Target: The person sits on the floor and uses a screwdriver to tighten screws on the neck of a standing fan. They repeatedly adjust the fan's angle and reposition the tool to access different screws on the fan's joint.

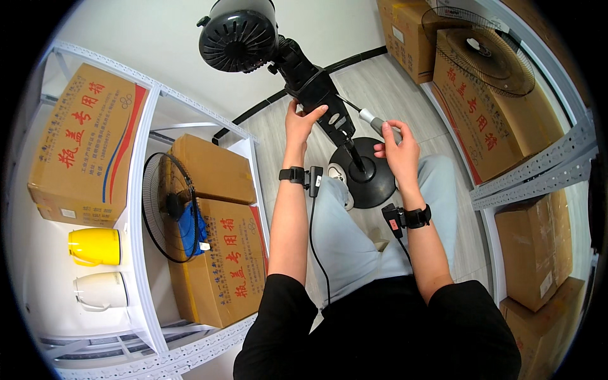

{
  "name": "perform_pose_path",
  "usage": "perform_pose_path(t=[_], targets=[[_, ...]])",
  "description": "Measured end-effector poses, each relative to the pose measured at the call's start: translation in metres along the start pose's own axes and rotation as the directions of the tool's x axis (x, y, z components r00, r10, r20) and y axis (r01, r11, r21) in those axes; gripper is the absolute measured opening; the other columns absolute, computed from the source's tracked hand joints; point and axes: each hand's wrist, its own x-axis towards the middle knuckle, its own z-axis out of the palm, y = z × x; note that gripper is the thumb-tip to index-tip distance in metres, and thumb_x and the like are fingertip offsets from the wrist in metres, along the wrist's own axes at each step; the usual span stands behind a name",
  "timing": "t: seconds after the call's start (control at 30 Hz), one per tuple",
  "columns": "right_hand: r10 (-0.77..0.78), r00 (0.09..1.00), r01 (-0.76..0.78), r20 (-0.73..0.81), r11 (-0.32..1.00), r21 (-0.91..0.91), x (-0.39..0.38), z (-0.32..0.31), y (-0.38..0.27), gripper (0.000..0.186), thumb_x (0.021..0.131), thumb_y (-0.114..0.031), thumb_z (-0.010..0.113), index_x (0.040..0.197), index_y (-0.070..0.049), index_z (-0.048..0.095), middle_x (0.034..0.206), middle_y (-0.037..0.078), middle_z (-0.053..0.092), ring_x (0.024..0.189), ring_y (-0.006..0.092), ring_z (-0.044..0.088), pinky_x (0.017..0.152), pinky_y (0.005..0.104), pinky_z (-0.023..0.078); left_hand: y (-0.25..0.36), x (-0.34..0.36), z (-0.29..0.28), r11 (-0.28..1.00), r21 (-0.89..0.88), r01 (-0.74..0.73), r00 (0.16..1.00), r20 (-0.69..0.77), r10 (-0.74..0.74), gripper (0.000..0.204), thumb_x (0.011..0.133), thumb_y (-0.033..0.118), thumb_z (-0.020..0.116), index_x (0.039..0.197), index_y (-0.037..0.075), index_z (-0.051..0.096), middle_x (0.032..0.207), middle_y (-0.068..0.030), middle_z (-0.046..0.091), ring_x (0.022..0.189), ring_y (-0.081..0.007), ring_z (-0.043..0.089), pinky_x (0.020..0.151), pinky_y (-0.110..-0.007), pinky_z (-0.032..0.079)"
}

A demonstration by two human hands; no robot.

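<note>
A black pedestal fan without its grille stands between my knees, its motor head up top, its control housing below and its round base on the floor. My left hand grips the control housing from the left side. My right hand is closed on a screwdriver with a grey handle. The screwdriver's thin shaft points up-left, and its tip touches the housing.
White metal shelving on my left holds cardboard boxes, a fan grille with a blue blade, a yellow kettle and a white kettle. More boxes and a wire grille stand on the right shelving.
</note>
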Motion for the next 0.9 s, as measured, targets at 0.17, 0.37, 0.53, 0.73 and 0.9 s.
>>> perform_pose_path(t=[0.17, 0.37, 0.53, 0.73, 0.9], targets=[[-0.542, 0.840, 0.498, -0.030, 0.791, -0.356, 0.008, -0.006, 0.021, 0.025, 0.085, -0.016, 0.068, 0.106, -0.005, 0.062, 0.101, 0.011, 0.065, 0.094, 0.0210, 0.064, 0.076, 0.0330, 0.050, 0.001, 0.000, 0.000, 1.000, 0.001, -0.008, 1.000, 0.011, 0.008, 0.079, 0.067, 0.023, 0.085, 0.128, -0.004, 0.043, 0.089, -0.0078, 0.064, 0.076, -0.0116, 0.058, 0.067, -0.024, 0.044], [-0.410, 0.909, 0.386, -0.070, 0.895, -0.225, 0.003, -0.017, 0.029, 0.025, 0.084, -0.015, 0.069, 0.107, -0.006, 0.062, 0.100, 0.009, 0.064, 0.088, 0.0196, 0.063, 0.075, 0.0314, 0.049, -0.003, -0.001, 0.002, 1.000, -0.028, -0.009, 1.000, -0.002, 0.009, 0.076, 0.067, 0.024, 0.085, 0.127, -0.002, 0.045, 0.071, 0.0024, 0.054, 0.056, -0.0052, 0.043, 0.047, -0.022, 0.032], [-0.373, 0.925, 0.354, -0.069, 0.915, -0.194, 0.002, -0.022, 0.029, 0.024, 0.085, -0.014, 0.069, 0.106, -0.005, 0.061, 0.096, 0.009, 0.065, 0.080, 0.0166, 0.065, 0.071, 0.0294, 0.050, -0.019, -0.006, 0.004, 0.991, -0.133, -0.022, 0.999, -0.046, 0.016, 0.079, 0.069, 0.022, 0.083, 0.131, -0.001, 0.041, 0.065, 0.0051, 0.047, 0.052, -0.0046, 0.039, 0.046, -0.021, 0.029], [-0.359, 0.931, 0.348, -0.059, 0.927, -0.143, 0.001, -0.021, 0.024, 0.024, 0.085, -0.014, 0.069, 0.106, -0.004, 0.061, 0.094, 0.009, 0.065, 0.073, 0.0152, 0.066, 0.067, 0.0282, 0.051, -0.028, -0.019, 0.011, 0.979, -0.202, 0.004, 1.000, -0.022, -0.009, 0.086, 0.068, 0.021, 0.084, 0.135, -0.002, 0.035, 0.062, 0.0049, 0.047, 0.053, -0.0049, 0.041, 0.047, -0.021, 0.030], [-0.363, 0.931, 0.359, -0.031, 0.928, -0.102, 0.006, -0.011, 0.027, 0.025, 0.085, -0.014, 0.068, 0.107, -0.003, 0.061, 0.096, 0.010, 0.065, 0.072, 0.0148, 0.066, 0.066, 0.0282, 0.051, -0.021, -0.004, 0.010, 0.995, -0.014, -0.104, 0.994, -0.028, 0.103, 0.088, 0.063, 0.023, 0.087, 0.133, -0.002, 0.039, 0.083, -0.0027, 0.061, 0.066, -0.0089, 0.054, 0.058, -0.023, 0.043]])
